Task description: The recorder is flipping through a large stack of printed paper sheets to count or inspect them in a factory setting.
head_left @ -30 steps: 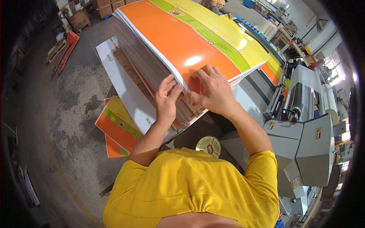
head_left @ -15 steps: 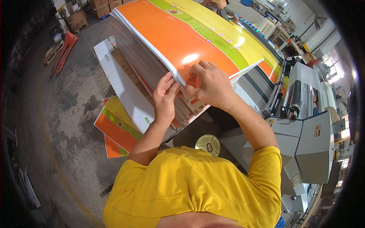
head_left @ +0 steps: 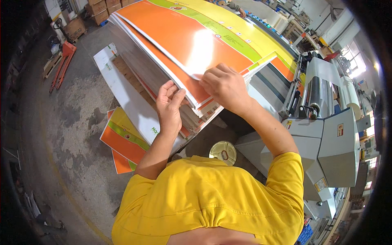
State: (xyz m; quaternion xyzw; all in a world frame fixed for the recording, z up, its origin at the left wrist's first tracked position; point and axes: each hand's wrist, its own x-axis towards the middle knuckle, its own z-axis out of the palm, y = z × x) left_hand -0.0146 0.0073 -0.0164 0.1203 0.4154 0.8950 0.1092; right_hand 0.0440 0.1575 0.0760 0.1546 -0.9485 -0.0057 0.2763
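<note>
A tall stack of glossy printed sheets (head_left: 143,55), in orange, green and yellow, lies in front of me. The top sheet (head_left: 167,30) has its near corner raised, and a gap shows between its edge and the sheet below. My right hand (head_left: 227,86) is closed on that raised corner, fingers curled over it. At the stack's near left edge, my left hand (head_left: 169,107) pinches the edge of the sheets underneath, thumb uppermost. Its fingertips are partly hidden behind the sheets' edge.
A grey machine with rollers (head_left: 314,96) stands close on my right. Loose printed sheets (head_left: 122,136) lie on the floor to the left, beside a long white board (head_left: 122,87). A round metal lid (head_left: 222,152) sits below the stack. Farther off are a red pallet jack (head_left: 63,63) and cardboard boxes (head_left: 98,10).
My right hand has lifted the top sheet's corner, opening a gap along its left edge. My left hand has shifted slightly left and down, away from the right.
</note>
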